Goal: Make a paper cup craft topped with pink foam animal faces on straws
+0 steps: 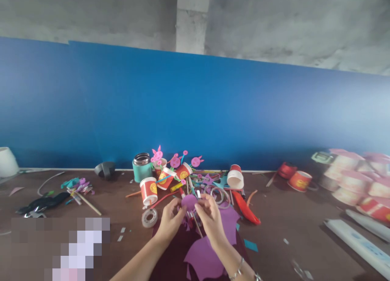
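Observation:
A round purple disc [189,202], apparently cut from paper or foam sheet, is held up between my two hands. My left hand [171,219] pinches its left edge with closed fingers. My right hand [210,219] is closed at its right edge, and a small white piece [199,194] shows by those fingertips. Below and right of the hands lie cut purple sheets [204,256] on a dark maroon surface. A roll of clear tape [149,218] lies left of my left hand. Pens and purple scraps behind the disc are partly hidden by my fingers.
Red-and-white paper cups [149,191] and pink animal-face cutouts [175,161] crowd the back beside a teal thermos [141,167]. A red pouch-like item [246,208] lies right. Stacked cups [350,179] stand far right, near a white box [359,244]. A blue partition [195,110] borders the table.

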Tool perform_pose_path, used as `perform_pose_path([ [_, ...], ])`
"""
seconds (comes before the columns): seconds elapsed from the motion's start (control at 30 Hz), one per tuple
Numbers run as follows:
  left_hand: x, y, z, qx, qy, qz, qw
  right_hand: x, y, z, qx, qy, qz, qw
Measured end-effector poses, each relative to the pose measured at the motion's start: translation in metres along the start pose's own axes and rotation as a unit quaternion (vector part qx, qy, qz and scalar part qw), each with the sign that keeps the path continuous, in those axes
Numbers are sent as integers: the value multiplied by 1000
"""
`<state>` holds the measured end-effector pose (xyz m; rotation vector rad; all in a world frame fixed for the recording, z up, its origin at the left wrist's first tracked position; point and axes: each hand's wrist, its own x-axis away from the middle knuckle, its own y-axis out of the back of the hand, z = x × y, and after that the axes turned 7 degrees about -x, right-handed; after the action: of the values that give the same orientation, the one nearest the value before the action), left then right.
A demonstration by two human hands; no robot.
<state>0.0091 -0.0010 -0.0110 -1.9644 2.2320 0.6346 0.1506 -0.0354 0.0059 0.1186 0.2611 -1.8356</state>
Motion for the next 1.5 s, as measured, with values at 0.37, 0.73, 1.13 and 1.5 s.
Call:
perform_pose_path([
  [0.37, -2, 1, 4, -24, -24, -27, 999, 2, 6, -3, 306, 244, 105, 914],
  [0.73, 0, 1, 3, -105, -47, 5, 993, 1, 6, -10, 337, 276, 88, 896],
  [1.13, 1, 3, -8, -103, -49, 14, 993, 0, 7, -13, 333, 293, 75, 893],
  [1.5, 0, 1, 2, -93, -28, -3, 995, 1, 6, -1, 293, 249, 76, 920],
])
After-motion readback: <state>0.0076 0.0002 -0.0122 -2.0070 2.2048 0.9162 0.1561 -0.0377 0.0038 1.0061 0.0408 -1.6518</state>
